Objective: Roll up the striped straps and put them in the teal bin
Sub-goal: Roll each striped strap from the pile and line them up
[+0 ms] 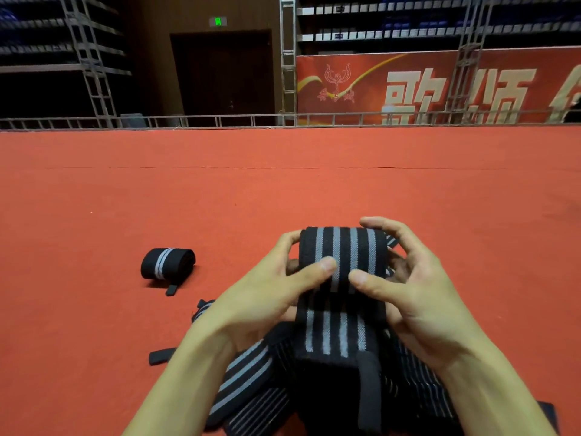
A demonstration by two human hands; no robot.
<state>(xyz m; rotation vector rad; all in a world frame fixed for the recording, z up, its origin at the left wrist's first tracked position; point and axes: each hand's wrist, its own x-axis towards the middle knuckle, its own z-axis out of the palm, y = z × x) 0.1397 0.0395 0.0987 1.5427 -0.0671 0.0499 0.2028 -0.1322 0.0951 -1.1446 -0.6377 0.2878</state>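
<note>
A black strap with grey stripes [342, 250] is partly rolled and held above the red carpet between both hands. My left hand [276, 291] grips the roll's left end, thumb pressed on its front. My right hand [418, 294] grips the right end, thumb on the front too. The strap's loose tail [336, 335] hangs down toward me. Under my wrists lies a pile of unrolled striped straps [251, 379]. A finished roll [166, 264] rests on the carpet to the left. No teal bin is in view.
Red carpet [283, 190] stretches ahead to a metal truss rail [220, 121]. Behind it stand a dark doorway, scaffold towers and a red banner [440, 86]. A small black strap end [162, 357] lies at the left of the pile.
</note>
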